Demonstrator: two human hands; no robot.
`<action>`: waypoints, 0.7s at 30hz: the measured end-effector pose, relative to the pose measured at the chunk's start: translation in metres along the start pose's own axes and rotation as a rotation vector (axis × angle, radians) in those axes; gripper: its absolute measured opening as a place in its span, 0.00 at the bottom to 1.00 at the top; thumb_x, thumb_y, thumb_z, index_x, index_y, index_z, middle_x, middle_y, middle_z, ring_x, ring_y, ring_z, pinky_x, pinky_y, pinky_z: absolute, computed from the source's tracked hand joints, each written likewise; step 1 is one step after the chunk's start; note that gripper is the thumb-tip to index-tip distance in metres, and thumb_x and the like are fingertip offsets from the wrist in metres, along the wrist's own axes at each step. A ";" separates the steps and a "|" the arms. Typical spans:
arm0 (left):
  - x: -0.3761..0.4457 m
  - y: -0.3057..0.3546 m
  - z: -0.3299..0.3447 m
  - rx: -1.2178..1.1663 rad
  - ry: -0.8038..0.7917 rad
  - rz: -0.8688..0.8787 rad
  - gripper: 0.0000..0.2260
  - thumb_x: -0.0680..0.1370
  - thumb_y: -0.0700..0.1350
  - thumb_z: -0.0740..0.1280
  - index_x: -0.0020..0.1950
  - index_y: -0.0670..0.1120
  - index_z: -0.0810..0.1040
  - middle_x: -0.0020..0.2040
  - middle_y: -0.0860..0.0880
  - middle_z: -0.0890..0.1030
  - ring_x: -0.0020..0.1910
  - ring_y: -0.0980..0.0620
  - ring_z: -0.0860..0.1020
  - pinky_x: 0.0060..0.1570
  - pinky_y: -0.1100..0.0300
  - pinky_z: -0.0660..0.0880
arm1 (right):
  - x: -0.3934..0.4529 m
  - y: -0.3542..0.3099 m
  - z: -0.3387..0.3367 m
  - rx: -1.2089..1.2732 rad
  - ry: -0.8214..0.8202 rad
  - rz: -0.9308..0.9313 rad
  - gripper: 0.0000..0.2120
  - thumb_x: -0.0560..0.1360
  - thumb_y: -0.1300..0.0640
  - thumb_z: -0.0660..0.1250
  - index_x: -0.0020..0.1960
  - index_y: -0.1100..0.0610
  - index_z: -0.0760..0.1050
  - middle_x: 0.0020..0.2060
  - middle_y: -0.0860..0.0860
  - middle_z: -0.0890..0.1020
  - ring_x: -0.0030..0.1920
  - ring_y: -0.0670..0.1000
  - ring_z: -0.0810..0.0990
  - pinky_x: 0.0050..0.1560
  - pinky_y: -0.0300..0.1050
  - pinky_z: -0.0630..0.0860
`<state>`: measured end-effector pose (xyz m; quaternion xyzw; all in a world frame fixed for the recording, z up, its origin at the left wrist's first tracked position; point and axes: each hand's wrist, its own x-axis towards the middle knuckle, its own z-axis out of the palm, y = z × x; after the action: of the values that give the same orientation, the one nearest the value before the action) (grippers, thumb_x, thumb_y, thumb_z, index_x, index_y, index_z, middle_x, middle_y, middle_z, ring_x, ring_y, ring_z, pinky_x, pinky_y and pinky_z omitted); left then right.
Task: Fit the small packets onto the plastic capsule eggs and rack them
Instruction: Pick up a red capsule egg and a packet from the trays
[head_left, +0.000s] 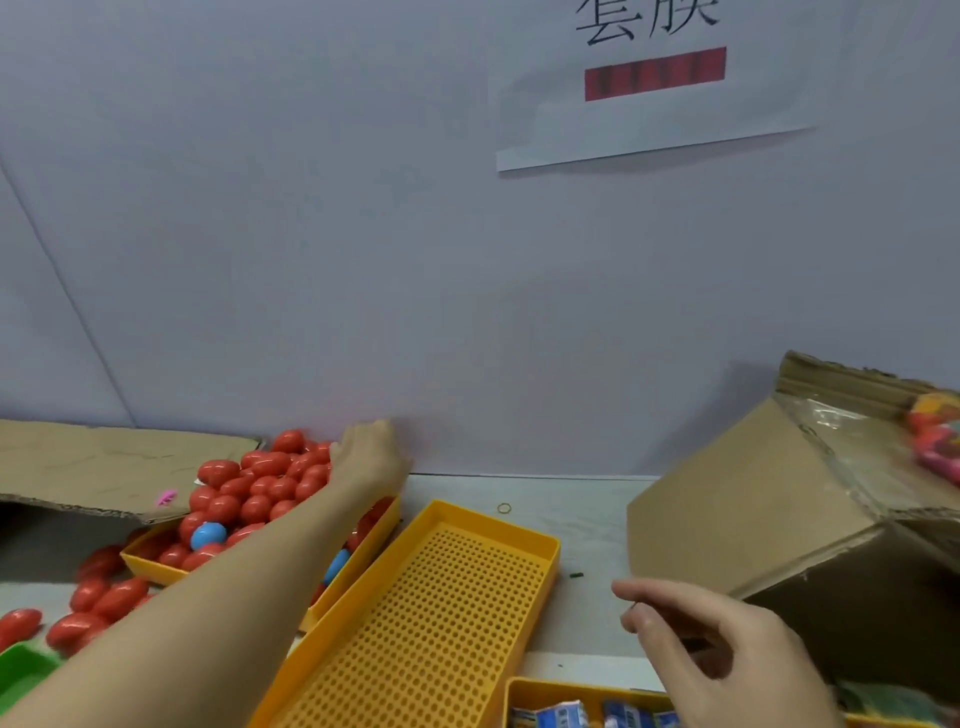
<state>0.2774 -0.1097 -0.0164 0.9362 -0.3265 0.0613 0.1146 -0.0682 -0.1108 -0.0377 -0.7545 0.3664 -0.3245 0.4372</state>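
Reaching past the rack (415, 613), a person's left hand (366, 457) lay over the far end of the heap of eggs (260, 499), its fingers hidden, so whether it held one could not be told. The right hand (722, 654) hovered just right of the rack's near end, fingers loosely curled with thumb and forefinger close together; a thin dark sliver showed at the thumb, too small to name. The rack, a perforated yellow tray, stood empty on the surface (587, 525). Left of it, touching, a second yellow tray (156, 569) overflowed with red eggs, too many to count, with two blue ones (208, 535) among them; more red eggs had spilled onto the surface beyond. Packets (566, 716), blue and white, at least three showing, lay in a third tray (524, 691) at the rack's near right corner. Two cardboard boxes stood, one (78, 462) beyond the eggs, one (769, 504) right of the rack. The eggs looked light, hard and glossy, likely to slip or roll, best pinched across the middle; the packets looked thin and crushable, best taken by an edge.
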 end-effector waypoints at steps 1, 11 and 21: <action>0.003 0.002 0.004 0.031 -0.011 -0.013 0.14 0.77 0.45 0.66 0.62 0.45 0.75 0.62 0.41 0.78 0.64 0.41 0.73 0.60 0.50 0.69 | 0.001 0.000 -0.001 0.008 0.003 0.009 0.14 0.73 0.59 0.73 0.37 0.39 0.83 0.34 0.38 0.84 0.39 0.36 0.80 0.36 0.28 0.74; 0.022 0.010 0.034 0.230 0.043 -0.117 0.15 0.77 0.40 0.62 0.64 0.46 0.75 0.64 0.44 0.77 0.66 0.43 0.74 0.62 0.53 0.71 | 0.004 -0.002 -0.003 0.040 0.081 0.023 0.24 0.70 0.62 0.73 0.34 0.30 0.80 0.33 0.39 0.84 0.36 0.39 0.81 0.36 0.33 0.76; 0.016 0.011 0.042 0.252 0.145 -0.132 0.14 0.78 0.42 0.60 0.62 0.49 0.74 0.63 0.47 0.79 0.66 0.47 0.72 0.62 0.53 0.66 | 0.005 0.000 -0.003 0.038 0.081 0.000 0.23 0.70 0.62 0.73 0.32 0.33 0.81 0.33 0.39 0.84 0.35 0.41 0.81 0.34 0.34 0.75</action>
<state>0.2842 -0.1386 -0.0524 0.9557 -0.2450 0.1614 0.0232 -0.0684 -0.1166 -0.0358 -0.7322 0.3775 -0.3619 0.4363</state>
